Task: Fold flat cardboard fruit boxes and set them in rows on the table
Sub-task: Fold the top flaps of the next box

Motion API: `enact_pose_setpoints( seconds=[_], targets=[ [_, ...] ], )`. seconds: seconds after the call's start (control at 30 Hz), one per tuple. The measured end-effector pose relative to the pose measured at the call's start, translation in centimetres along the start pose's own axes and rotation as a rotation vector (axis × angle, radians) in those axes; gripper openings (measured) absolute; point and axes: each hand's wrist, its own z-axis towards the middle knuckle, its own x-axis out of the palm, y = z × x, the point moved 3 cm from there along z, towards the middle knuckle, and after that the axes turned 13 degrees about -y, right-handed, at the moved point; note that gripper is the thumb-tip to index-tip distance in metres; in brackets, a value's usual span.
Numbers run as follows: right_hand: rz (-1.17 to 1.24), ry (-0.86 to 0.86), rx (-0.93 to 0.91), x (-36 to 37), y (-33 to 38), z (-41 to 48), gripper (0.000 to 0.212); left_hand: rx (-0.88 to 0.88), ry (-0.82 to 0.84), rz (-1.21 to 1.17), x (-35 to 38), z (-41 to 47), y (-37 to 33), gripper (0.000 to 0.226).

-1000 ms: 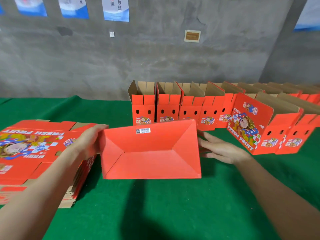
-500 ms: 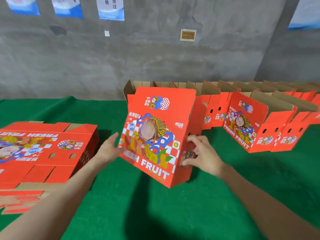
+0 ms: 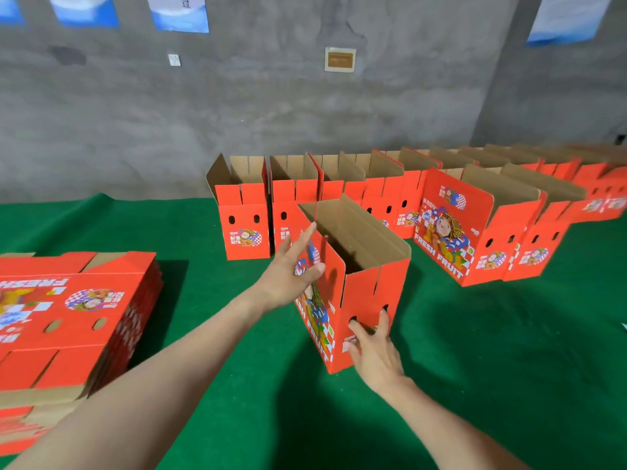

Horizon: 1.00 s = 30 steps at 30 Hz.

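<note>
Roughly fifteen upright boxes [image 3: 244, 228] (far ones blur), one stack [image 3: 78, 317].

We count two hands, our left hand [image 3: 288, 276] and right hand [image 3: 373, 354], one box [image 3: 368, 286] between them, one pile of flat boxes [image 3: 74, 317], two rows of folded boxes [image 3: 475, 232] too blurry far off to count, and four posters [image 3: 179, 11]

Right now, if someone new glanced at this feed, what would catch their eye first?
The red fruit box standing open-topped at centre on the green table, with the left hand flat against its printed side and the right hand on its near end. Behind and to the right, rows of folded boxes line up; a stack of flat boxes sits at far left.
</note>
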Motion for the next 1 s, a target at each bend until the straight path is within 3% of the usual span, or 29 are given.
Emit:
enact_pose_setpoints(
  seconds=[0.1,0.23,0.37,0.43,0.57,0.63,0.87,1.0],
  targets=[
    [0.021,-0.030,0.023,0.1,-0.4,1.1,0.033,-0.001,0.094,0.101,3.0,2.3,-1.6,0.045],
    [0.015,-0.049,0.047,0.3,-1.9,3.5,0.032,-0.069,0.029,0.068,6.1,4.9,-2.9,0.013],
    [-0.012,-0.136,0.134,-0.4,-6.9,6.8,0.031,-0.091,0.076,-0.102,10.1,7.5,-4.1,0.010],
    [-0.018,-0.209,0.174,-1.0,-10.0,8.8,0.033,-0.021,0.133,-0.120,12.4,9.0,-5.2,0.010],
    [-0.054,-0.287,0.272,-1.6,-15.5,13.4,0.044,0.089,0.291,-0.077,16.7,11.3,-6.3,0.055],
    [-0.089,-0.247,0.352,-1.1,-17.7,15.3,0.043,0.052,0.302,-0.090,17.8,12.0,-4.9,0.063],
    [-0.078,-0.186,0.404,0.5,-19.9,20.6,0.038,-0.246,0.026,0.075,15.1,13.5,3.3,0.030],
    [-0.060,-0.144,0.480,-0.7,-21.1,23.0,0.045,-0.304,0.024,0.120,13.5,13.1,5.7,0.023]
  ],
)
